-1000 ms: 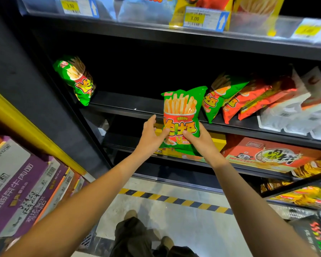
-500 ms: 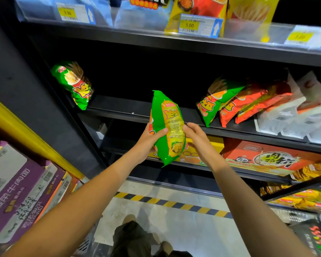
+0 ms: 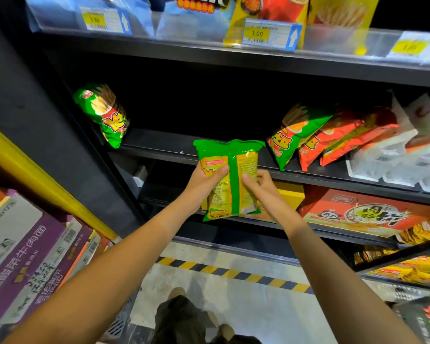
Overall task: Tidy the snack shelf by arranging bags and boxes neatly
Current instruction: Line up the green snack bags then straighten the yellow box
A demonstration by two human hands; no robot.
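A green fries snack bag hangs upright in front of the black middle shelf, its yellow back panel facing me. My left hand grips its left side with the thumb across the panel. My right hand holds its right side, fingers curled on the panel. A matching green bag leans against the shelf's left wall. Another green bag and orange-red bags lean in a slanted row at the right, with white packets beyond them.
The top shelf carries blue, red and yellow bags behind price tags. A red panda box and a yellow box lie on the lower shelf. Purple cartons stand at the left. A striped floor line runs below.
The green bag has been turned between my hands: a second ago its front faced me, then it was edge-on, now its back faces me. Both hands stayed at its sides.
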